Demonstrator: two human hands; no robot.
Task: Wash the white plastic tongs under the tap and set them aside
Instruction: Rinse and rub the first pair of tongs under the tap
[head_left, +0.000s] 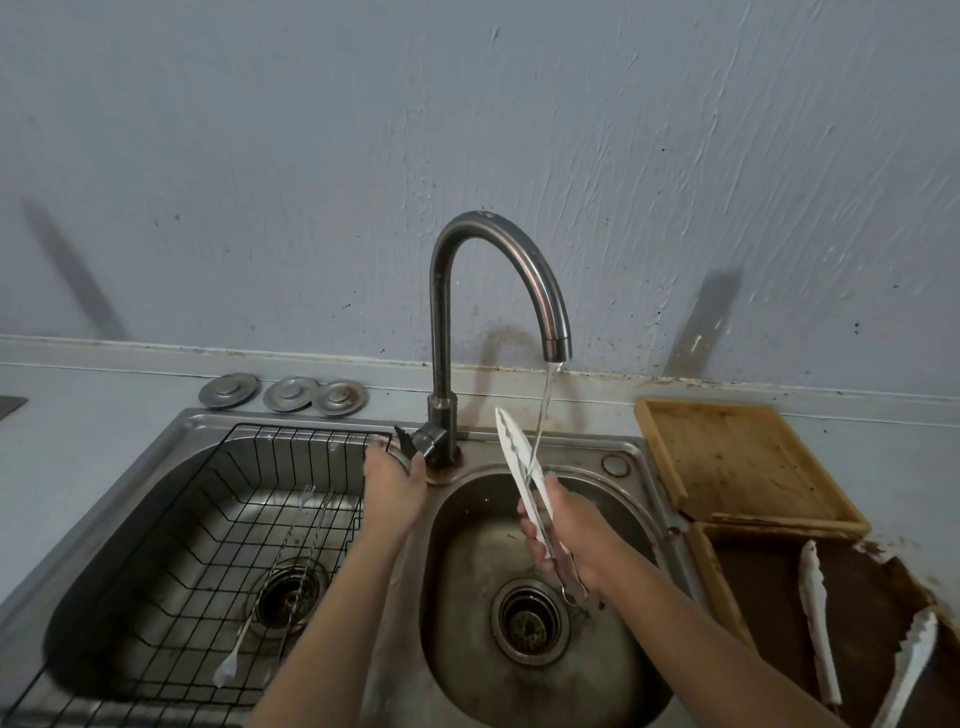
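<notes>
In the left basin (130, 525) of the steel sink sits a black wire rack (218, 540), and on it lie thin metal skewers (306, 525) and a white brush (228, 670). Behind this basin, on the counter's back edge, three round metal sink plugs (283, 394) lie in a row. The left hand (395, 483) reaches to the tap lever (413, 444) at the foot of the tap (483, 291); its fingers touch the lever, but how they lie I cannot tell. Water runs from the spout into the right basin (613, 665). The right hand (561, 540) is closed around the white plastic tongs (519, 462) over this basin; their tips point up and back, touching the stream. On the counter's right edge are two wooden trays (737, 462); on the nearer one lie two more white tongs (821, 623).
</notes>
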